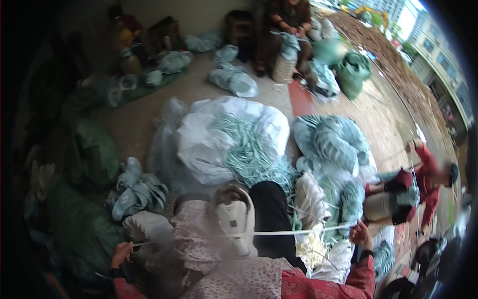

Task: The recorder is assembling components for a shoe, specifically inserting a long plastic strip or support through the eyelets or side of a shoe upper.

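A long white flat lace (298, 232) is stretched almost level across my lap. At the left, my left hand (121, 254) pinches one end with closed fingers. On the far right, my right hand (361, 234) has its fingers closed on the other end. Behind the lace, a cream shoe upper (234, 219) stands between my knees, its opening up and a dark square mark on it. Whether more uppers are nested under it I cannot tell. A floral cloth covers my lap, and part of the picture there is blurred.
Pale green laces (249, 149) lie heaped on a white plastic sack (204, 144) ahead. Stacked light blue uppers (333, 142) are on the right, white ones (311, 199) nearer. Green sacks (89, 149) line the left. A person in red (428, 174) sits right; others work farther back.
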### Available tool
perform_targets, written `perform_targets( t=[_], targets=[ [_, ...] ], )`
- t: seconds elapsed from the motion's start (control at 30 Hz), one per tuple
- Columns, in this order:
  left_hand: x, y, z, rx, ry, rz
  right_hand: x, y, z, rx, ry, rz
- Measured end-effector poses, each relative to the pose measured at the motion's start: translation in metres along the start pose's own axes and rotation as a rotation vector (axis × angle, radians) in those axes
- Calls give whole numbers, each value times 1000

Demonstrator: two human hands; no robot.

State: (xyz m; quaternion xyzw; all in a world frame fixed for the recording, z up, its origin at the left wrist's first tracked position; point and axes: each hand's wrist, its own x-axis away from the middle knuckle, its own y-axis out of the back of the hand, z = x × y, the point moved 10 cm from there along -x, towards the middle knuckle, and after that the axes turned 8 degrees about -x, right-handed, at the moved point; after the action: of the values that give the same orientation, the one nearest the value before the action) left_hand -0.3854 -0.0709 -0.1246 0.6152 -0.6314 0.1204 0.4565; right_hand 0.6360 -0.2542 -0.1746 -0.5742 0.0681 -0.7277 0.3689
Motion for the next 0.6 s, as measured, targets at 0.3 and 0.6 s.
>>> perform_targets(
  t=[0.3,0.6],
  targets=[
    [17,22,-15,-265,-156,-255,19,34,56,-546,626,241],
    [41,-15,-125,-825,-706,-770,9,60,57,-290,648,-84]
  ],
)
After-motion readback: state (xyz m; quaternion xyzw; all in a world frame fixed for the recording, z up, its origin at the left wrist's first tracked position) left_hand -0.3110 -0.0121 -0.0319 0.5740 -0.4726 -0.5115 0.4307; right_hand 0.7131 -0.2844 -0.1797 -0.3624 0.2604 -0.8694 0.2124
